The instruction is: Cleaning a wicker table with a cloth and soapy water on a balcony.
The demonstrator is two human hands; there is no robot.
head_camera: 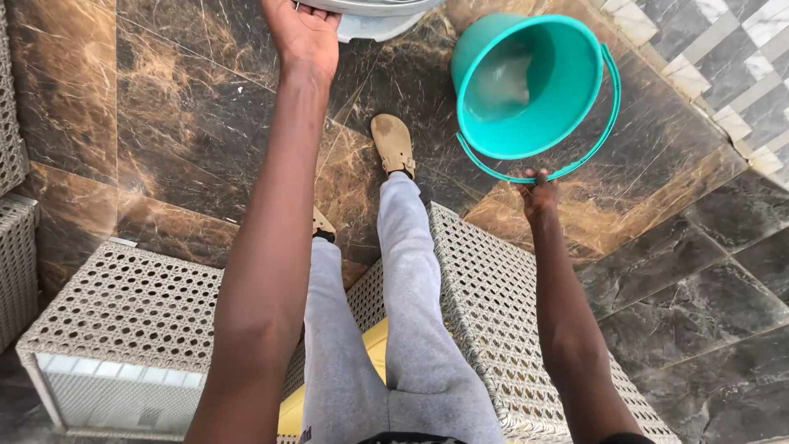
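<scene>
A teal plastic bucket stands on the dark marble floor at the upper right, with a little water in its bottom. My right hand is closed on the bucket's thin teal handle, which lies low at the near side. My left hand reaches far forward and grips the rim of a pale grey basin at the top edge; most of the basin is out of view. My legs in grey trousers and tan shoes stretch between my arms.
I sit on a white woven wicker seat with a yellow cushion. A matching wicker stool stands at the lower left. More wicker furniture lines the left edge. Pale checkered tiles border the upper right.
</scene>
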